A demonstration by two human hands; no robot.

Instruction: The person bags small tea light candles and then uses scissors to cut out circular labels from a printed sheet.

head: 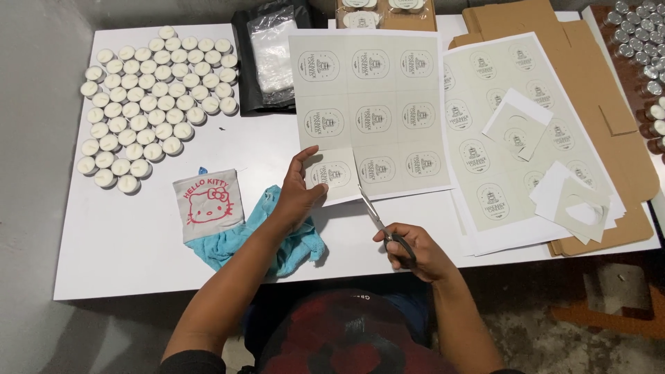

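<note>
My left hand (299, 194) pinches the bottom-left corner of a pale green label sheet (374, 111) printed with round emblems. That corner panel is partly cut away from the rest. My right hand (414, 251) grips a pair of scissors (377, 220), blades pointing up-left into the sheet's lower edge, just right of my left hand. The sheet lies flat on the white table (125, 242).
Several white tealight candles (142, 104) cluster at the far left. A grey pouch with a red cartoon cat (206, 204) lies on a blue cloth (291, 242). A second label sheet with cut scraps (512, 131) sits on cardboard (609, 90) at right; a black bag (270, 55) behind.
</note>
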